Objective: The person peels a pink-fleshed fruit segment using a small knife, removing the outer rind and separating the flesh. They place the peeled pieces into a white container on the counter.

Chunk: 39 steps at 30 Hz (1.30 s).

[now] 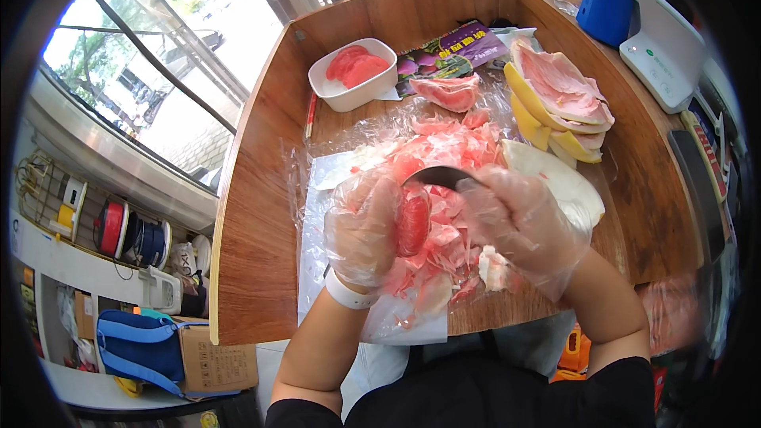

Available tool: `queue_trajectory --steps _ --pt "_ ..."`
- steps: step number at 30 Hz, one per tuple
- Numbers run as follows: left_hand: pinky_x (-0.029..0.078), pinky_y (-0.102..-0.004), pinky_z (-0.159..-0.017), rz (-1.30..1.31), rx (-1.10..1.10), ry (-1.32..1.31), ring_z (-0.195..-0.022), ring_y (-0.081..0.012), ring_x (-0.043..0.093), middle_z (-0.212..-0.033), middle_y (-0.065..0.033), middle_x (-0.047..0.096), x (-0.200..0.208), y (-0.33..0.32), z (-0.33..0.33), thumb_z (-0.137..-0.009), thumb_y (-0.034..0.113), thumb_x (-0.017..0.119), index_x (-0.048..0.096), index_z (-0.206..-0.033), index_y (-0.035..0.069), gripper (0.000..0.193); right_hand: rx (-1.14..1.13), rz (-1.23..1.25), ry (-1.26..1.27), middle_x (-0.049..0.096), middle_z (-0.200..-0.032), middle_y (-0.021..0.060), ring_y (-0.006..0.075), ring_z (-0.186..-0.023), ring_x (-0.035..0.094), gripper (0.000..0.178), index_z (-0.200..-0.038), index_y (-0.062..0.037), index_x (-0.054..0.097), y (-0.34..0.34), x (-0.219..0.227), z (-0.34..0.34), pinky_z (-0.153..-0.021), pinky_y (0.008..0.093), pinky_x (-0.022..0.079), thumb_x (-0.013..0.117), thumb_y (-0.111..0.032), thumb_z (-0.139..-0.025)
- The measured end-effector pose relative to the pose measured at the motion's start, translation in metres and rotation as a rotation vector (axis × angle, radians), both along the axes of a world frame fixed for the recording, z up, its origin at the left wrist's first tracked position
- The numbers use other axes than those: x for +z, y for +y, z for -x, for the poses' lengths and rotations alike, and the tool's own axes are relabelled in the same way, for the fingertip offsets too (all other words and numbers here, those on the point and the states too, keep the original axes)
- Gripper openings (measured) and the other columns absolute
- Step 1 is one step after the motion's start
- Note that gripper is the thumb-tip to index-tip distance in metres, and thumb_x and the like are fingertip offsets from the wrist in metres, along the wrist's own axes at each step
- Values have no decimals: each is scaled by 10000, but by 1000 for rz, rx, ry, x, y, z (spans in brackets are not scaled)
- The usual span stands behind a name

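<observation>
Both my hands wear clear plastic gloves. A red pomelo segment is held in my left hand, its fingers closed around it. My right hand, blurred by motion, grips a dark curved metal blade whose tip reaches toward the segment's upper end. Beneath them spreads a heap of pink membrane scraps on plastic film and white paper. A white tub at the back left contains peeled pomelo flesh. Behind the heap lies an unpeeled pomelo chunk.
Stacked thick yellow rinds lie at the right, a pale rind piece nearer me. Raised wooden sides border the table. A purple printed sheet lies at the back. At far right stand a white device and a blue container.
</observation>
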<state>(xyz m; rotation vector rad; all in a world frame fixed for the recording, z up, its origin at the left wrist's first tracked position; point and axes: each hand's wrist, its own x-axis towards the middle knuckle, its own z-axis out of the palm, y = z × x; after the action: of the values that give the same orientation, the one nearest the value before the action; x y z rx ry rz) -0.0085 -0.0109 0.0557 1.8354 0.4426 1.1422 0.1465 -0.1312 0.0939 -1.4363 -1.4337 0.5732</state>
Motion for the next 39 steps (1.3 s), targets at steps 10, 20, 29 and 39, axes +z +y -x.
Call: queue_trajectory --steps 10,20,29,39 --pt "426 -225 -570 218 10 -19 -668 -87 532 -791 -38 591 -3 -2 1 -951 252 459 584 -953 -11 290 -107 -592 -746 523 -719 46 236 -585 533 292 -946 -110 598 16 -29 -8 -490 358 408 645 -54 -663" --pt "454 -300 -746 336 -158 -12 -818 -182 573 -924 -92 631 -3 0 0 -906 170 532 637 -962 -10 216 -139 -641 -851 439 -691 42 228 -572 471 254 -921 -128 583 20 -33 -5 -475 372 356 607 -73 -674" --pt "400 -216 -443 428 -149 -64 -551 -104 528 -732 -26 576 -5 -2 -1 -905 358 528 564 -965 46 320 -145 -567 -839 436 -709 51 243 -620 476 277 -945 -128 583 21 -35 -6 -524 380 372 586 -71 -674" --pt "450 -241 -600 640 -255 -109 -693 -104 548 -853 -35 590 -2 -6 2 -924 257 495 573 -1029 26 266 -119 -511 -745 504 -791 66 278 -699 530 279 -961 -117 591 22 -34 -7 -583 396 427 619 -69 -688"
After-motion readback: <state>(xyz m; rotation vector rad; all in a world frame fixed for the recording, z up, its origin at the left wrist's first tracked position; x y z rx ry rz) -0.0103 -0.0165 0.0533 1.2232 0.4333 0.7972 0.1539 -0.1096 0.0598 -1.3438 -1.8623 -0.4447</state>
